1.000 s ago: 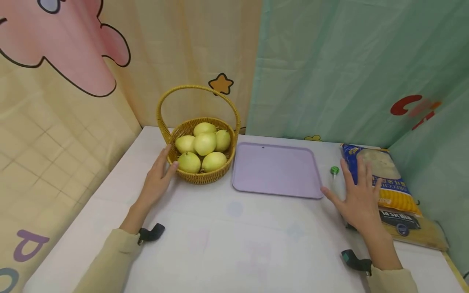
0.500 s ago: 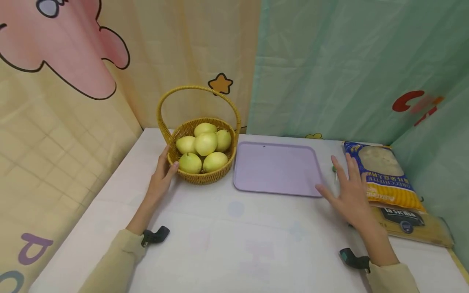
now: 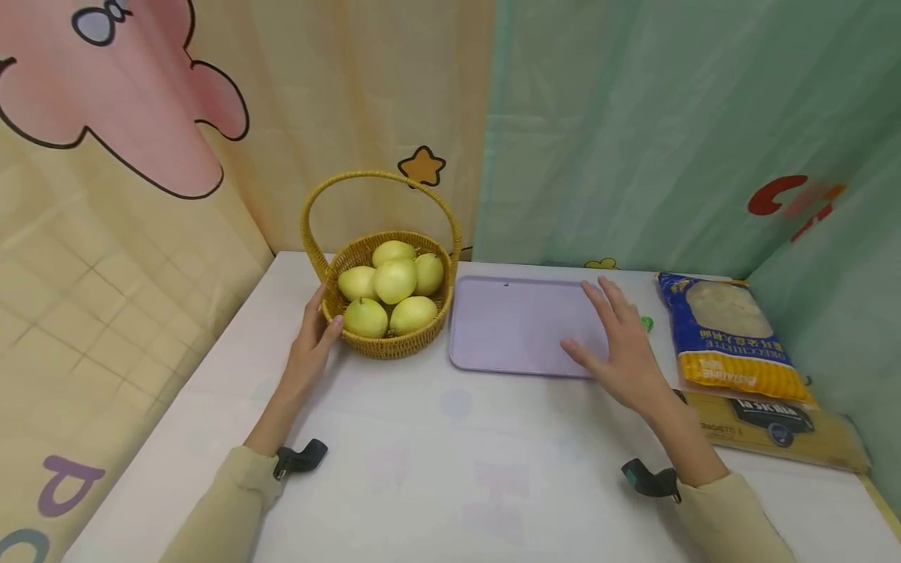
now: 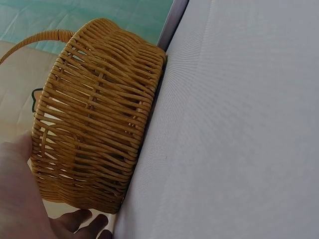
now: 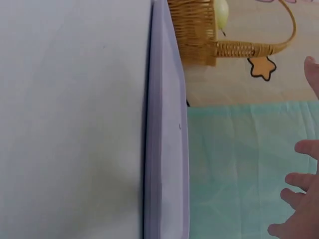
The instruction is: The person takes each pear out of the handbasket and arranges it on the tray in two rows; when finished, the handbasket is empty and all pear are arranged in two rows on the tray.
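A wicker basket (image 3: 383,346) with a tall arched handle holds several yellow-green pears (image 3: 394,281). My left hand (image 3: 307,340) grips the near left side of the basket, its thumb at the rim. In the left wrist view the fingers (image 4: 82,221) curve round the basket's woven side. A shallow lilac tray (image 3: 521,324) lies just right of the basket. My right hand (image 3: 622,356) hovers with spread fingers over the tray's right end and holds nothing. Behind it a small green-topped lollipop (image 3: 647,322) is mostly hidden.
At the right edge of the white table (image 3: 450,461) lie a blue and yellow pasta bag (image 3: 735,332) and, nearer, a brown spaghetti packet (image 3: 781,430). Printed curtains (image 3: 598,133) stand close behind the table and along its sides.
My right hand has moved left, from in front of the pasta bag to over the tray's right end. My left hand has closed in on the basket's side; the basket stays in place.
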### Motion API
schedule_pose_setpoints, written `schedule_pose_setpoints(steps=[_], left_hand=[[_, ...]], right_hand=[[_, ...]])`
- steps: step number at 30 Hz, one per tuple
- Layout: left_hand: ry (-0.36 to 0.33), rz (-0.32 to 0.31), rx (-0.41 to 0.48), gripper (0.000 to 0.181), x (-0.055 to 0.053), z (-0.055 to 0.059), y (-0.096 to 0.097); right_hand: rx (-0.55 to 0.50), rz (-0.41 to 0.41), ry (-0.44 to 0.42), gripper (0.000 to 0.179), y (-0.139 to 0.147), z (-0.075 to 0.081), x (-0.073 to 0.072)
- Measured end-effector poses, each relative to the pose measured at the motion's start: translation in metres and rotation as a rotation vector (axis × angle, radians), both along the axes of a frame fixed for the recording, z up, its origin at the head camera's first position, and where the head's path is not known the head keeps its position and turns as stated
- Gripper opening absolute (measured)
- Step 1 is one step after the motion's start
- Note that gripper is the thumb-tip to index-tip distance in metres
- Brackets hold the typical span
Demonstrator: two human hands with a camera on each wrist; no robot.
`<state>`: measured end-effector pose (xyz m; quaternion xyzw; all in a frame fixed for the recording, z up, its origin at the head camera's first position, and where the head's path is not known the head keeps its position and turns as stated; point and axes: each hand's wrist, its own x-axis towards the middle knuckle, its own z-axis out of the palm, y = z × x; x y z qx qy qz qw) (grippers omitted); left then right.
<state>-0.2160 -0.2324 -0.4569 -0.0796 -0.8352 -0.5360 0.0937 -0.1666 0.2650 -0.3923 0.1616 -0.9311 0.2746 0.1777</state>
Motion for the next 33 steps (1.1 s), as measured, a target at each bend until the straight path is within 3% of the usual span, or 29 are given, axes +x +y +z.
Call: schedule_pose_setpoints(steps=[3,8,11,20,26,33], left_hand=[[-0.008,-0.005,0.002,0.07,0.003,0.006,0.002],[-0.033,-0.018,0.014,0.071,0.019,0.031,0.011],[-0.034,-0.025,0.012,0.072,0.022,0.038,0.014],[-0.004,-0.007,0.006,0.071,0.001,0.001,0.0],[0.025,-0.008,0.022,0.07,0.001,-0.001,-0.001],[0.025,-0.01,0.021,0.07,0.001,-0.001,0.0]], right_hand=[[-0.038,0.045,0.005,0.087,-0.014,0.005,-0.004],[-0.089,0.091,0.06,0.088,-0.037,0.012,-0.011],[-0.108,0.108,0.082,0.087,-0.049,0.018,-0.015],[-0.184,0.193,0.153,0.09,-0.086,0.029,-0.024],[-0.282,0.276,0.274,0.093,-0.113,0.039,-0.03],[-0.318,0.295,0.28,0.091,-0.137,0.047,-0.032]])
